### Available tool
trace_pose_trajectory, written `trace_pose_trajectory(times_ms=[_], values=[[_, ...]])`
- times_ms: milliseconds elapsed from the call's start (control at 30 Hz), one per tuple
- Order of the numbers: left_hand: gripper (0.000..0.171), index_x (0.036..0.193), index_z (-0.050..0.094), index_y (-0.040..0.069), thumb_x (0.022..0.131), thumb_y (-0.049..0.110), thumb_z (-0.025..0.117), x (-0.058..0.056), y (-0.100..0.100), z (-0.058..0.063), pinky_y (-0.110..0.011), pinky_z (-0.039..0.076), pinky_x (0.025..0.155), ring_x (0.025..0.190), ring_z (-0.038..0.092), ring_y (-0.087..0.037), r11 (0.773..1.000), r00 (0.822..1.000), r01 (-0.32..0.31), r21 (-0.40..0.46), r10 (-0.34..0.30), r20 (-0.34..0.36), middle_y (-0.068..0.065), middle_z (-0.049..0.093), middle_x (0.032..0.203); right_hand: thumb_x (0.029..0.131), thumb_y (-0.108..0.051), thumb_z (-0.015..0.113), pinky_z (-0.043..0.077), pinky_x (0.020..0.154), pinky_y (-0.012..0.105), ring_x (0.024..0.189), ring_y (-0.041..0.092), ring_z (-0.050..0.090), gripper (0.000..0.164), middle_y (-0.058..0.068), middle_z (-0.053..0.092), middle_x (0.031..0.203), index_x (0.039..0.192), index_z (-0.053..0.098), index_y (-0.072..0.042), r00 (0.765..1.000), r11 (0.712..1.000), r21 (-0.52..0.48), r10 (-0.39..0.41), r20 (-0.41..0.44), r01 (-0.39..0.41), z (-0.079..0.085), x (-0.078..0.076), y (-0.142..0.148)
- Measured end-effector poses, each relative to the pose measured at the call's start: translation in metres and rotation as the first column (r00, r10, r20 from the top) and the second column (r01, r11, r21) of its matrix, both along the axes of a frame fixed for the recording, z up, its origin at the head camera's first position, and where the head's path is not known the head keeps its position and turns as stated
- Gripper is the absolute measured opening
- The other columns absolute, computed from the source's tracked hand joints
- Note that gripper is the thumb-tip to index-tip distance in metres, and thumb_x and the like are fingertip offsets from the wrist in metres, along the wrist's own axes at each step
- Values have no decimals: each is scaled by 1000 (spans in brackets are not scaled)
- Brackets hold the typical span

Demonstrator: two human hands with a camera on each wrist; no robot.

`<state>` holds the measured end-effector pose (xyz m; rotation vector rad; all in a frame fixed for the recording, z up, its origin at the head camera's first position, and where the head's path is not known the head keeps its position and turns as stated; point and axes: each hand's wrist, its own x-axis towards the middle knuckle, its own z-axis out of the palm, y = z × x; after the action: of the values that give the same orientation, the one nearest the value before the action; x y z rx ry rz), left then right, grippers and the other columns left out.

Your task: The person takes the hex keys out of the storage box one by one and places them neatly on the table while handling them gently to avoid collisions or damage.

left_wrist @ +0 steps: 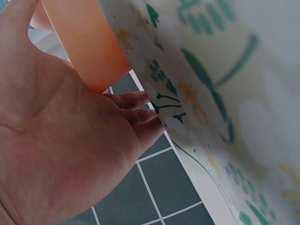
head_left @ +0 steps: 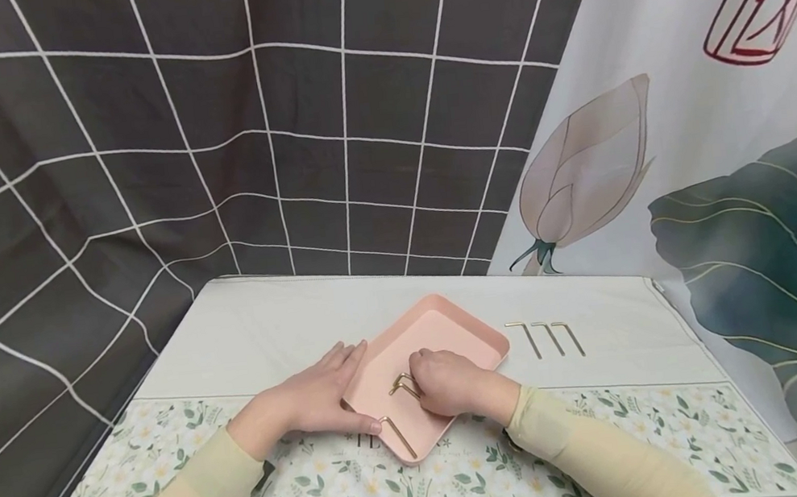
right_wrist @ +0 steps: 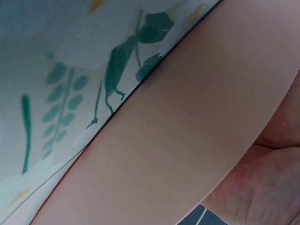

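A pink rectangular tray (head_left: 443,321) lies at a slant on the table. My left hand (head_left: 319,394) rests along its left side with fingers extended and the thumb near the front edge; in the left wrist view, the palm (left_wrist: 70,136) lies against the outer wall (left_wrist: 89,42). Inside the tray, my right hand (head_left: 449,381) has curled fingers gripping L-shaped brass-coloured hex keys (head_left: 404,384), whose short bent ends stick out to the left. Another hex key (head_left: 399,437) lies by the tray's near corner, close to my left thumb. In the right wrist view, the tray wall (right_wrist: 164,108) hides the fingers.
Three more hex keys (head_left: 545,338) lie side by side on the white tablecloth right of the tray. A floral band (head_left: 650,424) crosses the cloth. Behind the table hang a dark gridded curtain (head_left: 317,168) and a white one printed with a lotus bud (head_left: 579,165).
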<state>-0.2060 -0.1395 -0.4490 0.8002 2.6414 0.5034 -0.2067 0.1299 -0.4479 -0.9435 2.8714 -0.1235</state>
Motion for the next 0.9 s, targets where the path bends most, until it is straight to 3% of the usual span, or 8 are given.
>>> trace_pose_trajectory(times_ms=[900], values=[[142,180,8,7,83,90,72,-1,0,-2,-60,25,134,171,10,-40,1000,1000,7,5,-7,-4,-23,17,183,103,-9,72,53,62,30,68,13,55,15,0,55,79,93,61,-9,990,989,-60,-129,58,132,0,-3,3]])
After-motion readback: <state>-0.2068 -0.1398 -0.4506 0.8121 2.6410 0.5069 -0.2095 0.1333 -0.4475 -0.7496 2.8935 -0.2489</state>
